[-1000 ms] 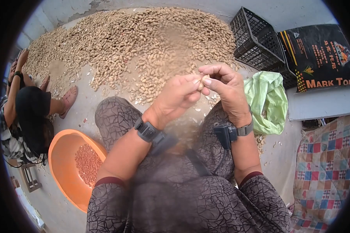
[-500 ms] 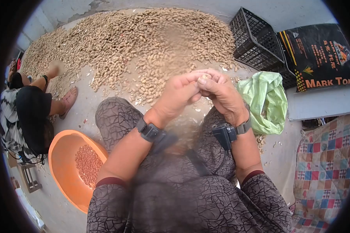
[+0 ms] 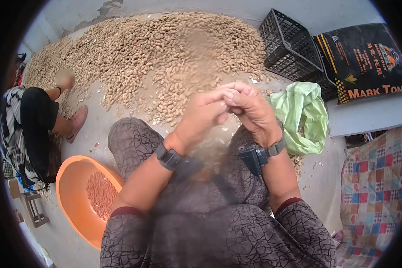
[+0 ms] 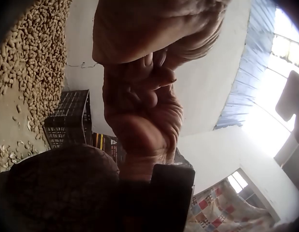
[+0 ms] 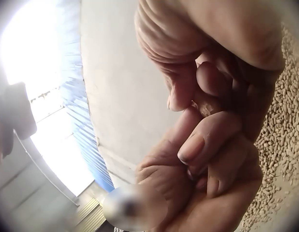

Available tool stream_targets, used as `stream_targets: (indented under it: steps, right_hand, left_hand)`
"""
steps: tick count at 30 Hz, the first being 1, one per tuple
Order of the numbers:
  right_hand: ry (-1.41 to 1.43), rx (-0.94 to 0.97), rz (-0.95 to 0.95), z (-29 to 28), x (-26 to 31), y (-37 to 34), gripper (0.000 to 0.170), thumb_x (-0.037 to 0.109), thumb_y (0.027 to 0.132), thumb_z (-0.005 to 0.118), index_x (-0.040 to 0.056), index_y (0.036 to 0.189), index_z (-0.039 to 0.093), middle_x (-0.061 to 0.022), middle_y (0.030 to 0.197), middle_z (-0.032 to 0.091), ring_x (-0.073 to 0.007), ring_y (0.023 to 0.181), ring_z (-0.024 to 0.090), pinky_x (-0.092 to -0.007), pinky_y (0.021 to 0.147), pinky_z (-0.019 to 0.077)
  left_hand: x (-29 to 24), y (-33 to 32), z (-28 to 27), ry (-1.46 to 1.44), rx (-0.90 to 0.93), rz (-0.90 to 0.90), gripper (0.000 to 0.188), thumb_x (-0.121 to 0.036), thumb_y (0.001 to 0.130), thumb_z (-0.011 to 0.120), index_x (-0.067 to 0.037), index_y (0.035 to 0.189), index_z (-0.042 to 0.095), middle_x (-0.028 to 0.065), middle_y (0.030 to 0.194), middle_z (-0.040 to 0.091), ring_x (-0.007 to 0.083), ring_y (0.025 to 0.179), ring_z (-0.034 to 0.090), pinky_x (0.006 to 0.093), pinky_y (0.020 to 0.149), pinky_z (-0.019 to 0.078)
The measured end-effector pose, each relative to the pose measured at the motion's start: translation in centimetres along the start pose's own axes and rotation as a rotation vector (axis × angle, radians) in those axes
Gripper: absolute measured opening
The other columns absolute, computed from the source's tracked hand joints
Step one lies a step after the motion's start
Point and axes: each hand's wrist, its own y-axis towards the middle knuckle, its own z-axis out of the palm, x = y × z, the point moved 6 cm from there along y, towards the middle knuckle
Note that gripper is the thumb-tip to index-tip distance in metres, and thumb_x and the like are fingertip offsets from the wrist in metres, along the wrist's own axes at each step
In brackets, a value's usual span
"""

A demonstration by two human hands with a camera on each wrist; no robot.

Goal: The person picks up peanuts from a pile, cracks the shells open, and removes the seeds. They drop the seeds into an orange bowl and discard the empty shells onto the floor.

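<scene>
Left forearm [image 3: 145, 181] slants to one o'clock, right arm [image 3: 282, 176] leans toward eleven, and they meet: left hand [image 3: 201, 111] touching right hand [image 3: 253, 112] at one o'clock from centre, fingers [image 5: 194, 146] curled, pinching close!

Seemingly a household storeroom: peanuts [image 3: 134, 53] heaped on the grey floor [image 3: 92, 129] across the upper frame, a peeling wall [image 3: 165, 5] behind, crate [image 3: 295, 48] and printed sack [image 3: 362, 62] at upper right.
</scene>
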Motion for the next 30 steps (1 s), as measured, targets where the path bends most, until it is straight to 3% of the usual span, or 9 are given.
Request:
stream_targets:
  steps: [8,10,13,16,18,23,25,30]
  right_hand:
    - [-0.024,-0.034,0.004,-0.1,-0.5,0.5,0.028,0.014,0.082,0.063,-0.004,0.102,0.059,0.0024,0.075,0.057,-0.0008,0.06,0.044,-0.0155,0.054,0.0341]
    - [-0.036,-0.004,0.014,0.2,-0.5,0.5,0.028,0.014,0.082,0.064,-0.0039,0.102,0.059,0.0024,0.075,0.057,-0.0008,0.061,0.044,-0.0158,0.054,0.0345]
    - [-0.033,-0.009,-0.001,0.0,-0.5,0.7,0.029,0.014,0.081,0.064,-0.0033,0.103,0.058,0.0019,0.077,0.058,-0.0017,0.063,0.048,-0.0162,0.056,0.0369]
    - [0.045,0.019,-0.001,-0.2,-0.4,0.7,0.027,0.013,0.081,0.064,-0.0026,0.102,0.059,0.0017,0.078,0.059,-0.0023,0.065,0.049,-0.0158,0.057,0.0375]
    - [-0.039,-0.045,-0.046,-0.8,-0.5,1.0,0.026,0.012,0.083,0.057,-0.0089,0.099,0.057,-0.0112,0.084,0.062,-0.0165,0.068,0.061,-0.0246,0.065,0.0507]
    - [-0.02,-0.037,-0.036,-1.4,-0.9,1.4,0.026,0.013,0.083,0.058,-0.0084,0.098,0.058,-0.0104,0.08,0.063,-0.0157,0.065,0.062,-0.0234,0.062,0.0504]
    - [-0.012,-0.004,-0.043,-0.9,-0.7,1.4,0.026,0.013,0.083,0.058,-0.0082,0.098,0.058,-0.0101,0.08,0.063,-0.0151,0.064,0.062,-0.023,0.061,0.0503]
    - [-0.068,0.047,-0.099,0.0,-0.2,1.2,0.028,0.015,0.082,0.06,-0.0084,0.098,0.059,-0.0092,0.081,0.064,-0.0116,0.065,0.061,-0.0216,0.061,0.0497]
  left_hand:
    - [0.1,0.5,-0.1,-0.054,0.007,0.011,0.038,-0.007,0.086,0.046,0.003,0.122,0.05,-0.0041,0.077,0.052,0.0019,0.059,0.039,0.0145,0.05,0.0283]
    - [0.1,0.6,-0.5,-0.04,-0.087,0.025,0.03,-0.008,0.083,0.046,-0.003,0.108,0.062,-0.0058,0.069,0.051,0.0013,0.057,0.04,0.0161,0.051,0.032]
    - [0.3,0.5,-1.1,0.136,-0.078,0.088,0.029,-0.01,0.085,0.048,-0.003,0.109,0.062,-0.0063,0.067,0.05,0.0009,0.056,0.039,0.0163,0.051,0.0316]
    - [0.0,0.5,-0.9,0.104,-0.038,0.095,0.03,-0.011,0.085,0.048,-0.003,0.11,0.061,-0.0059,0.065,0.05,0.0009,0.056,0.039,0.0165,0.05,0.0315]
    - [0.3,0.5,-1.2,0.1,-0.044,0.085,0.03,-0.011,0.085,0.048,-0.003,0.11,0.061,-0.0058,0.066,0.05,0.0009,0.056,0.039,0.0165,0.05,0.0315]
    - [0.3,0.6,-1.0,0.072,-0.067,0.026,0.03,-0.009,0.084,0.047,-0.003,0.111,0.06,-0.0053,0.07,0.052,0.0005,0.056,0.039,0.0159,0.05,0.0311]
    - [0.2,0.8,-0.8,-0.08,-0.048,0.005,0.029,-0.009,0.086,0.048,-0.002,0.111,0.06,-0.0049,0.074,0.053,0.0002,0.057,0.039,0.0151,0.051,0.0306]
    - [-0.1,0.9,-0.8,-0.082,-0.095,0.072,0.027,-0.01,0.088,0.05,0.0,0.111,0.06,-0.0057,0.074,0.051,0.0001,0.057,0.039,0.0145,0.05,0.0295]
